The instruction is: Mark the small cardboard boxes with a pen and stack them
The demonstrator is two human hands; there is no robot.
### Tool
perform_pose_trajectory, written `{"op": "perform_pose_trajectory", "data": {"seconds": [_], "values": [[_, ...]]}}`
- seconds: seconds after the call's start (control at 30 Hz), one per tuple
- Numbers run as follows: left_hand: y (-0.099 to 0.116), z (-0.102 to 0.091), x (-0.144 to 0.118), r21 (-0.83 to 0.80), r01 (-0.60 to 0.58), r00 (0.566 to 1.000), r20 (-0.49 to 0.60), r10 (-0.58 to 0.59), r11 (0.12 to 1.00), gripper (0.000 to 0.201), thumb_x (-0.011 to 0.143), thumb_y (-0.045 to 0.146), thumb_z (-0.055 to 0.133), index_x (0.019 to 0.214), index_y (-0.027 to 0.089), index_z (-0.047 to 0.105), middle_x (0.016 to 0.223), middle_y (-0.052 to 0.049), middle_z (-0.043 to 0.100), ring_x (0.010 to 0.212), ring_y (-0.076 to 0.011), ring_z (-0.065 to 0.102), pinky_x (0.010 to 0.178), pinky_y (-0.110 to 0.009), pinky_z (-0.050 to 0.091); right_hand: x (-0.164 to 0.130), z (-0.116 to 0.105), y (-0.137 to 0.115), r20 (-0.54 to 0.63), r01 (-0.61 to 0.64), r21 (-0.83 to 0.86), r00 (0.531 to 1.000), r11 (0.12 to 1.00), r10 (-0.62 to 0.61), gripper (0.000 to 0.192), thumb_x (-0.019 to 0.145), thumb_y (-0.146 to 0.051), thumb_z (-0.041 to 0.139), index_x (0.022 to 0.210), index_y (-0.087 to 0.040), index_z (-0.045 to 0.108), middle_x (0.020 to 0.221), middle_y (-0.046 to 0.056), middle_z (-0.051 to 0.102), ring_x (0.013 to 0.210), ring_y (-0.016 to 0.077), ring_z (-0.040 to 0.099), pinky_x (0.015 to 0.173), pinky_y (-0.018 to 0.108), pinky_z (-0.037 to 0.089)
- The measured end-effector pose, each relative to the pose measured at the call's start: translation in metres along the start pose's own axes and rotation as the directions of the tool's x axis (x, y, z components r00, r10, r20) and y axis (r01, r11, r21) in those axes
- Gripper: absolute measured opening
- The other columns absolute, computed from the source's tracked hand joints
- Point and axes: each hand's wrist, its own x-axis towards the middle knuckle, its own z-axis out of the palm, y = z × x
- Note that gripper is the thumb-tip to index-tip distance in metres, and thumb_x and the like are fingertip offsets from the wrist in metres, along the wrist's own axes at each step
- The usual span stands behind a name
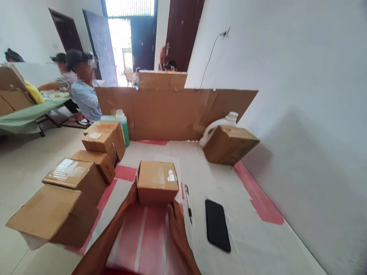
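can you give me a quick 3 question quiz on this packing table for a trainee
1. True or false: both hands are on the small taped box in the middle of the table.
2. What lies between the pen and the table's right edge? A) scissors B) a black phone C) a tape roll
3. Which bottle stands behind the tilted box by the wall, the white one or the green one?

Key
1. True: the left hand is at the box's left side, the right hand at its near bottom edge.
2. B
3. The white one; the green one is behind the stacked boxes on the left.
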Motion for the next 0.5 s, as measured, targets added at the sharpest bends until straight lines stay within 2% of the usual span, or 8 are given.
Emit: {"op": "perform_pose_trajectory", "data": {"seconds": [0.1, 0.17, 0.23, 0.3, 0.37, 0.5], "values": [[0.003, 0.005, -0.007, 0.029, 0.025, 0.994, 0.106, -0.028, 0.999, 0.088, 0.086, 0.087, 0.039, 0.134, 0.019, 0.068, 0.141, -0.015, 0.067, 0.141, -0.0391, 0.052, 0.120, -0.056, 0.039, 0.010, -0.006, -0.006, -0.036, -0.014, 0.024, 0.999, 1.000, 0.015, 0.054, 0.099, -0.065, 0.046, 0.123, -0.020, 0.066, 0.122, 0.012, 0.070, 0.112, 0.0281, 0.064, 0.094, 0.037, 0.050], [0.003, 0.000, -0.023, 0.070, 0.047, 0.993, 0.109, -0.054, 0.996, 0.090, 0.085, 0.087, 0.044, 0.143, 0.020, 0.060, 0.153, -0.013, 0.057, 0.150, -0.0366, 0.041, 0.127, -0.055, 0.028, 0.013, -0.013, -0.012, -0.034, -0.017, 0.041, 0.999, 0.999, 0.018, 0.052, 0.098, -0.067, 0.047, 0.101, -0.020, 0.069, 0.101, 0.009, 0.072, 0.094, 0.0261, 0.063, 0.079, 0.033, 0.050], [0.005, -0.008, -0.041, 0.163, 0.047, 0.994, 0.092, -0.062, 0.986, 0.088, 0.087, 0.081, 0.051, 0.152, 0.021, 0.050, 0.163, -0.012, 0.043, 0.157, -0.0336, 0.028, 0.131, -0.051, 0.017, 0.014, -0.018, -0.018, 0.001, -0.023, 0.055, 1.000, 0.998, 0.023, 0.052, 0.097, -0.068, 0.048, 0.088, -0.020, 0.067, 0.088, 0.006, 0.069, 0.086, 0.0241, 0.060, 0.074, 0.032, 0.047], [0.009, -0.014, -0.057, 0.272, 0.020, 0.995, 0.093, -0.047, 0.962, 0.085, 0.093, 0.073, 0.051, 0.159, 0.022, 0.038, 0.168, -0.012, 0.036, 0.158, -0.0311, 0.026, 0.131, -0.048, 0.016, 0.014, -0.020, -0.020, 0.035, -0.041, 0.070, 0.999, 0.997, 0.038, 0.052, 0.097, -0.067, 0.049, 0.088, -0.020, 0.068, 0.088, 0.005, 0.070, 0.087, 0.0242, 0.060, 0.078, 0.033, 0.048], [0.013, -0.017, -0.063, 0.338, -0.005, 0.996, 0.088, -0.027, 0.941, 0.083, 0.097, 0.071, 0.044, 0.163, 0.023, 0.028, 0.169, -0.013, 0.033, 0.157, -0.0298, 0.030, 0.130, -0.048, 0.021, 0.014, -0.017, -0.019, 0.057, -0.070, 0.082, 0.996, 0.994, 0.065, 0.053, 0.095, -0.069, 0.051, 0.094, -0.020, 0.072, 0.094, 0.007, 0.073, 0.094, 0.0262, 0.063, 0.086, 0.035, 0.050], [0.016, -0.022, -0.054, 0.356, 0.062, 0.998, -0.047, -0.049, 0.932, 0.092, 0.094, 0.080, 0.033, 0.164, 0.021, 0.023, 0.172, -0.014, 0.022, 0.160, -0.0318, 0.016, 0.131, -0.053, 0.014, 0.012, -0.007, -0.016, 0.063, -0.110, 0.093, 0.993, 0.990, 0.104, 0.065, 0.094, -0.074, 0.046, 0.115, -0.019, 0.073, 0.111, 0.011, 0.075, 0.109, 0.0299, 0.065, 0.093, 0.041, 0.053]]}}
